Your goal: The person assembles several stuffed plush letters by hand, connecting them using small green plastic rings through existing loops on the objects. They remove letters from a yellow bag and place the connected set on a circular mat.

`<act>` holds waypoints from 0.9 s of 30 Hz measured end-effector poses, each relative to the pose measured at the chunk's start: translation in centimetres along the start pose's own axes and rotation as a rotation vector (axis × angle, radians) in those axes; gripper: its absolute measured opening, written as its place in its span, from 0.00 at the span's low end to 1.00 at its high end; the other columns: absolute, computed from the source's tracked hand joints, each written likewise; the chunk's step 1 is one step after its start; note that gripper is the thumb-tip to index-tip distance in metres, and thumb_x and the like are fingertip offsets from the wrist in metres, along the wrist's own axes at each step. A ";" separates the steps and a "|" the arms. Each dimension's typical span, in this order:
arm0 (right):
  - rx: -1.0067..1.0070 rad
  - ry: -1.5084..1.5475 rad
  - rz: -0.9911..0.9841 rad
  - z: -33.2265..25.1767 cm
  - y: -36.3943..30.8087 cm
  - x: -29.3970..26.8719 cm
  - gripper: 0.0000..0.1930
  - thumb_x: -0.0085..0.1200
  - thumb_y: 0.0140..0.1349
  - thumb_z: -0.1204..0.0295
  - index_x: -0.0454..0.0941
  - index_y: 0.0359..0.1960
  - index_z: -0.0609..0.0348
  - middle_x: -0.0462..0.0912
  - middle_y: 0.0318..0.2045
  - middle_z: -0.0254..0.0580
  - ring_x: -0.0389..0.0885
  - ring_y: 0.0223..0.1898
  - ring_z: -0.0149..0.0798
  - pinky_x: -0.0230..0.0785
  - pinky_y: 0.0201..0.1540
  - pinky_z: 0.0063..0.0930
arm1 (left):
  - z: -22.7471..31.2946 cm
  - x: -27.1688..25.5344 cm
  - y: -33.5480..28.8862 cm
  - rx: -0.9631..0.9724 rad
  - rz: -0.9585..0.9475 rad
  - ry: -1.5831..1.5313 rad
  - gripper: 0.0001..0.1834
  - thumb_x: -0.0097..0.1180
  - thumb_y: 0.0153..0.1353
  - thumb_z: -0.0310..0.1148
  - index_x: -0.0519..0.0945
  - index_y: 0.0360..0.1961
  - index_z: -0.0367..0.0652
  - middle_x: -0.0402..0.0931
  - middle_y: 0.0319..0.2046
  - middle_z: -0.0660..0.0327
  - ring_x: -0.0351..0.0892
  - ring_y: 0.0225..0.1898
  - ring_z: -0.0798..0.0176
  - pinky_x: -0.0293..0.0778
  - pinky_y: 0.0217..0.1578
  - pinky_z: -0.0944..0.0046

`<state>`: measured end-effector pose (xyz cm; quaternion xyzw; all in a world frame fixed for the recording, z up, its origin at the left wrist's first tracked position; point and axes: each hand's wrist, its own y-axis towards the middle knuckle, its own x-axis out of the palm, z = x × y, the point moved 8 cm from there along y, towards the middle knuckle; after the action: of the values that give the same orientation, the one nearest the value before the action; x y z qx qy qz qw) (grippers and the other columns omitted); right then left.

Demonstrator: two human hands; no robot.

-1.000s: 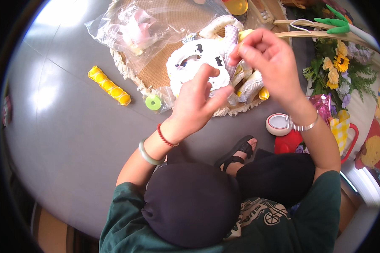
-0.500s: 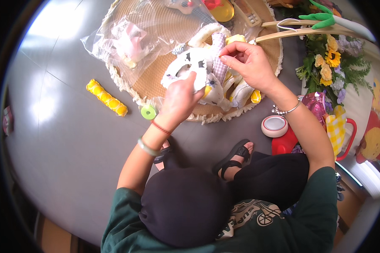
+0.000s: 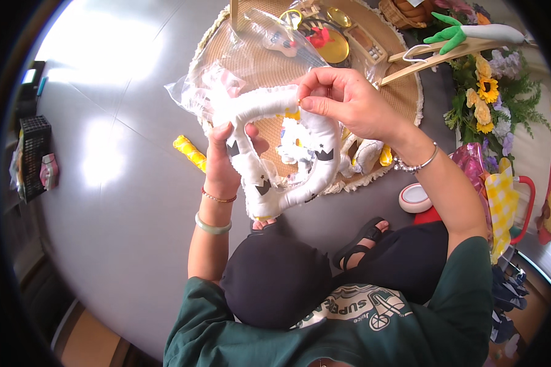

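In the head view, a white stuffed cloth ring [image 3: 326, 131] printed with small black crowns is held up between the two hands, above the near part of a round woven mat [image 3: 404, 85]. The left side of the ring is gripped by the left hand [image 3: 221, 160]: the thumb is laid along the outer edge, and fingertips show inside the opening. The ring is probably steadied this way so that its weight is carried on one side while the other side is left reachable. Its upper right bend is met by the right hand [image 3: 341, 101], whose thumb and forefinger are brought together in a pinch. The seam or edge there is perhaps being kept in place; whether anything thin is caught between those fingertips cannot be told.

Just beyond the left hand, a clear plastic bag [image 3: 190, 92] is spread over the mat. Below the right hand, soft stuffed pieces [image 3: 364, 156] are gathered near the fringe, seemingly kept within easy reach. A yellow roll [image 3: 190, 153] is left beside the left hand, off the mat. Farther beyond the right hand, a beaded wooden frame [image 3: 366, 44] is placed on the mat, and to its right, flowers [image 3: 487, 92] are set, apparently out of the way.
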<state>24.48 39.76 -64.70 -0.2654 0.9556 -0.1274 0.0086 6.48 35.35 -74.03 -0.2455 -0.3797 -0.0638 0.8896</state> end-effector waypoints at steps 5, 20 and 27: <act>-0.092 0.003 0.100 -1.4 -0.7 -0.6 0.06 0.58 0.63 0.73 0.79 0.37 0.64 0.81 0.31 0.31 0.77 0.32 0.21 0.71 0.37 0.16 | 1.7 2.8 -0.7 0.102 0.084 0.193 0.31 0.44 0.64 0.58 0.79 0.39 0.36 0.74 0.24 0.66 0.73 0.23 0.67 0.71 0.26 0.70; -0.514 -0.490 0.335 -9.7 -5.4 -2.1 0.04 0.59 0.59 0.76 0.79 0.32 0.65 0.82 0.33 0.36 0.79 0.35 0.29 0.72 0.43 0.23 | 2.0 8.6 -0.5 0.006 -0.060 0.421 0.21 0.53 0.67 0.42 0.75 0.56 0.40 0.77 0.47 0.63 0.78 0.41 0.65 0.74 0.45 0.63; -0.337 -0.298 0.213 -9.6 -5.6 -1.9 0.04 0.57 0.60 0.77 0.79 0.34 0.66 0.82 0.28 0.38 0.81 0.32 0.29 0.72 0.34 0.24 | 1.4 11.2 -2.3 -0.049 -0.105 0.502 0.21 0.57 0.65 0.45 0.76 0.52 0.41 0.77 0.38 0.65 0.76 0.40 0.69 0.72 0.43 0.65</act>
<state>28.11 38.37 -54.12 -0.1768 0.9742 0.0760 0.1183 12.73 34.90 -64.42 -0.2234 -0.1576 -0.1782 0.9452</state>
